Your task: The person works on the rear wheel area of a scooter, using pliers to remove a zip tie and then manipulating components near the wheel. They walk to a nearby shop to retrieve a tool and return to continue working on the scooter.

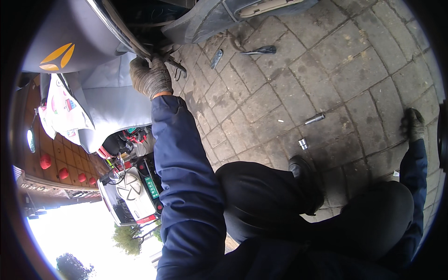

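My left hand [151, 77], in a grey knitted glove, is closed at the lower end of a dark curved edge on a scooter-like vehicle's grey body panel [200, 23]. What lies inside its fingers is hidden. Beside it hang dark bent levers or cables [178, 70]. A grey cover [88, 42] with an orange mark drapes over the vehicle at upper left. At the far right my right hand [415, 125], also gloved, is low beside the paving, with its fingers in shadow.
On the grey paving [326, 84] lie a long socket [314, 119], a short shiny socket [303, 143], a dark-handled tool [265, 49] and a small blue-grey piece [216, 59]. My dark shoe [305, 179] is near the sockets. A white car [133, 191] stands at left.
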`<state>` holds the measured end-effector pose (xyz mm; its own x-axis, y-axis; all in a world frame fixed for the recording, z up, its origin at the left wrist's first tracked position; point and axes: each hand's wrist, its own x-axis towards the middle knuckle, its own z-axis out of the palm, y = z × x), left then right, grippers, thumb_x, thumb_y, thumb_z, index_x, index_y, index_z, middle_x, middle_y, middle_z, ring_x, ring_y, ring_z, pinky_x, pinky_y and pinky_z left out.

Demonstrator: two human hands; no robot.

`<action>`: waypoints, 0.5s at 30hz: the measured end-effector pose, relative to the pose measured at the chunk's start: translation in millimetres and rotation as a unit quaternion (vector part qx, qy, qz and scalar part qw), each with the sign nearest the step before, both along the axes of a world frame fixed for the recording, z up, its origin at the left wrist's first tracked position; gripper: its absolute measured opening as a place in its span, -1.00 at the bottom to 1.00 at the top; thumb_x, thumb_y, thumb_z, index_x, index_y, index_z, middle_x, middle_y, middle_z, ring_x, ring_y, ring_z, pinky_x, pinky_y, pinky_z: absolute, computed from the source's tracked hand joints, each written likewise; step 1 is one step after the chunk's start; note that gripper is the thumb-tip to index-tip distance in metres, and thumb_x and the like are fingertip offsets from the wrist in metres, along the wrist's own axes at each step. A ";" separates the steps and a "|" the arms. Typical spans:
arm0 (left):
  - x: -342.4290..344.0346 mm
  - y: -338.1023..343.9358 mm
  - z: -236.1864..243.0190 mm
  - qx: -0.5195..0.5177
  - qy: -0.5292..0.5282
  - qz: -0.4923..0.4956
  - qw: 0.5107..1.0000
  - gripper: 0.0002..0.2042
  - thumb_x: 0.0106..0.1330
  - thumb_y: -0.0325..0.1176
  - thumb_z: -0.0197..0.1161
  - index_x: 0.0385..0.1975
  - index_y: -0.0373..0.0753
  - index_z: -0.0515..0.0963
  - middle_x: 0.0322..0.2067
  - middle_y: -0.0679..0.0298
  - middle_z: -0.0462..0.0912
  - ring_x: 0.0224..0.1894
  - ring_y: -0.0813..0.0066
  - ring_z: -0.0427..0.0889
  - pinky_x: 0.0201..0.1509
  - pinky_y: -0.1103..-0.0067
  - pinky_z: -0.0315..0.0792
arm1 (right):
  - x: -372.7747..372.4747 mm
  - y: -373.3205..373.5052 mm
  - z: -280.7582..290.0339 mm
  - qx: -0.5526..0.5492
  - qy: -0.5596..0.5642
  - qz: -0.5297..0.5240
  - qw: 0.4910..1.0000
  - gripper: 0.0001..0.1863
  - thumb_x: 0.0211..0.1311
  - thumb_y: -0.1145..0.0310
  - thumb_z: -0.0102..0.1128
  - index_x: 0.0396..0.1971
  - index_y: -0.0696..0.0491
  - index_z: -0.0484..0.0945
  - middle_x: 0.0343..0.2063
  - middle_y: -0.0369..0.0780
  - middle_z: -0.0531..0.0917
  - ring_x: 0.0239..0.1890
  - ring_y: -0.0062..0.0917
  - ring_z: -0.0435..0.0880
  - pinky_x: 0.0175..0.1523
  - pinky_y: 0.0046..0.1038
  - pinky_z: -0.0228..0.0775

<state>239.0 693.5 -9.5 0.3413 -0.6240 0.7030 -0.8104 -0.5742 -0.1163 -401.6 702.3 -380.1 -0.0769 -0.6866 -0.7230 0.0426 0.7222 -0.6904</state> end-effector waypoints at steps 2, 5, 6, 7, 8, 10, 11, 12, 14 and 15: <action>3.7 -0.9 -1.2 -0.010 0.016 -0.027 0.999 -0.67 -0.12 -0.17 0.36 -0.43 -0.25 0.49 -0.46 0.11 0.58 -0.35 0.12 0.55 -0.24 0.35 0.39 | 0.4 0.1 -1.4 -0.005 -0.005 -0.003 1.000 -0.72 0.15 0.05 0.12 -0.42 -0.03 0.48 -0.77 -0.33 0.45 -0.89 -0.61 0.33 -0.86 -0.56 0.06; 5.8 -1.2 -1.9 -0.019 0.005 -0.049 0.999 -0.66 -0.11 -0.16 0.35 -0.42 -0.25 0.49 -0.45 0.11 0.58 -0.34 0.12 0.55 -0.23 0.36 0.39 | 1.8 -0.5 -1.4 -0.013 0.007 -0.013 1.000 -0.72 0.15 0.05 0.12 -0.43 -0.04 0.48 -0.78 -0.33 0.44 -0.89 -0.61 0.33 -0.85 -0.56 0.06; 5.0 -0.8 -2.2 -0.020 -0.002 -0.053 0.998 -0.66 -0.11 -0.16 0.35 -0.41 -0.25 0.49 -0.45 0.11 0.58 -0.33 0.13 0.55 -0.23 0.37 0.39 | 2.5 -0.7 -0.6 -0.016 0.015 -0.016 1.000 -0.72 0.15 0.04 0.12 -0.44 -0.04 0.48 -0.78 -0.33 0.44 -0.89 -0.61 0.33 -0.85 -0.56 0.06; 3.7 -0.6 -2.3 -0.014 -0.001 -0.044 0.999 -0.66 -0.10 -0.16 0.35 -0.41 -0.26 0.49 -0.45 0.11 0.58 -0.33 0.13 0.55 -0.23 0.37 0.39 | 3.1 -0.7 0.7 -0.010 0.015 -0.010 1.000 -0.72 0.15 0.04 0.12 -0.44 -0.04 0.48 -0.77 -0.33 0.44 -0.88 -0.61 0.33 -0.85 -0.56 0.07; 1.9 -0.4 -1.9 -0.009 0.000 -0.035 0.999 -0.65 -0.10 -0.15 0.34 -0.41 -0.26 0.49 -0.44 0.12 0.58 -0.33 0.14 0.55 -0.23 0.38 0.39 | 3.7 -0.7 2.5 -0.005 0.016 -0.005 1.000 -0.72 0.15 0.04 0.13 -0.44 -0.04 0.48 -0.77 -0.33 0.44 -0.88 -0.61 0.33 -0.85 -0.56 0.07; -2.5 -0.5 -1.3 -0.008 0.008 -0.020 1.000 -0.65 -0.09 -0.15 0.34 -0.41 -0.27 0.49 -0.44 0.12 0.59 -0.33 0.15 0.56 -0.23 0.40 0.39 | 5.1 -0.6 6.4 -0.003 0.013 -0.001 1.000 -0.71 0.15 0.04 0.13 -0.44 -0.03 0.48 -0.77 -0.33 0.44 -0.88 -0.61 0.33 -0.85 -0.56 0.08; -4.9 -0.5 -1.4 -0.012 0.014 -0.012 1.000 -0.65 -0.08 -0.14 0.34 -0.41 -0.27 0.49 -0.44 0.12 0.59 -0.34 0.15 0.56 -0.23 0.40 0.39 | 6.0 -0.5 8.3 -0.006 0.010 -0.003 1.000 -0.71 0.15 0.04 0.13 -0.44 -0.03 0.47 -0.77 -0.34 0.44 -0.88 -0.61 0.34 -0.84 -0.56 0.08; -7.0 -0.9 -1.4 -0.013 0.018 -0.007 1.000 -0.65 -0.08 -0.14 0.34 -0.41 -0.27 0.49 -0.44 0.13 0.59 -0.34 0.16 0.56 -0.23 0.41 0.39 | 6.8 -0.4 10.0 -0.007 0.005 -0.005 1.000 -0.71 0.15 0.04 0.13 -0.44 -0.03 0.47 -0.77 -0.34 0.44 -0.88 -0.61 0.34 -0.84 -0.56 0.09; -10.1 -1.5 -0.7 -0.012 0.011 0.000 1.000 -0.65 -0.07 -0.14 0.34 -0.41 -0.28 0.49 -0.44 0.13 0.59 -0.35 0.17 0.56 -0.23 0.42 0.40 | 7.8 -0.1 12.5 -0.005 0.009 -0.004 1.000 -0.71 0.14 0.03 0.13 -0.44 -0.03 0.48 -0.77 -0.34 0.44 -0.87 -0.62 0.34 -0.84 -0.57 0.09; -11.1 -1.9 -0.8 -0.011 0.006 0.003 1.000 -0.65 -0.07 -0.14 0.34 -0.41 -0.28 0.49 -0.45 0.14 0.59 -0.36 0.18 0.56 -0.23 0.43 0.40 | 7.9 0.0 13.1 -0.004 0.011 -0.004 1.000 -0.70 0.14 0.03 0.13 -0.44 -0.03 0.48 -0.77 -0.33 0.44 -0.87 -0.62 0.34 -0.84 -0.57 0.09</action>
<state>227.9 691.6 -10.3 0.3533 -0.6062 0.7125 -0.8083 -0.5812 -0.0937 -393.6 702.3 -367.0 -0.0981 -0.6924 -0.7148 0.0318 0.7157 -0.6976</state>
